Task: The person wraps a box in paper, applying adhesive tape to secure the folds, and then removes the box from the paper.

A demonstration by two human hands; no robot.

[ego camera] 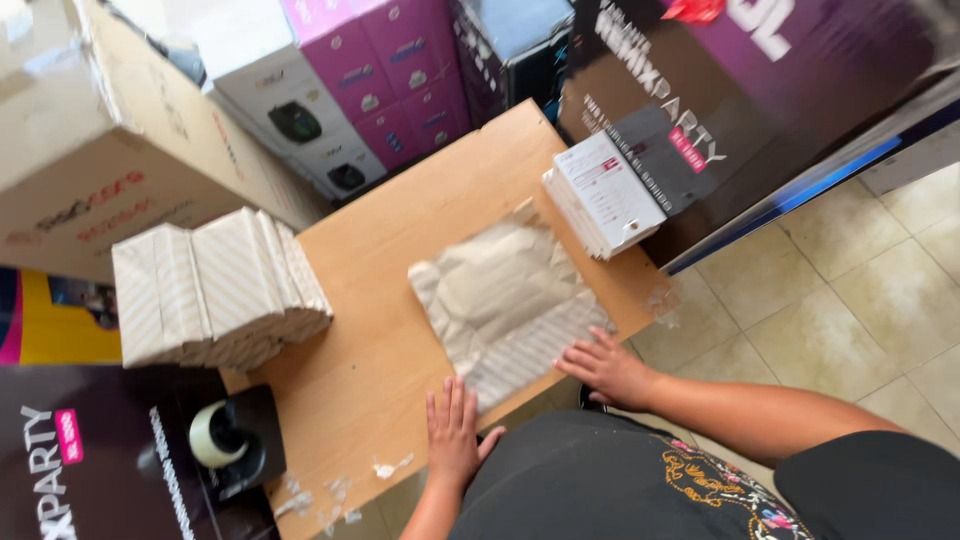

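A creased sheet of beige wrapping paper (505, 290) with faint diagonal stripes lies spread on a small wooden table (370, 340). My left hand (452, 432) rests flat on the table at the paper's near left corner, fingers together. Resting with its fingers spread on the paper's near right edge, at the table's rim, is my right hand (608, 368). Neither hand grips anything. A stack of white flat boxes (603, 196) stands at the far right corner of the table, just past the paper.
A pile of wrapped beige packages (215, 290) sits at the table's left. A black tape dispenser (232, 440) stands on a dark box at lower left. Large cartons (110, 130) and purple boxes (390, 70) crowd the back. Tiled floor (850, 290) lies to the right.
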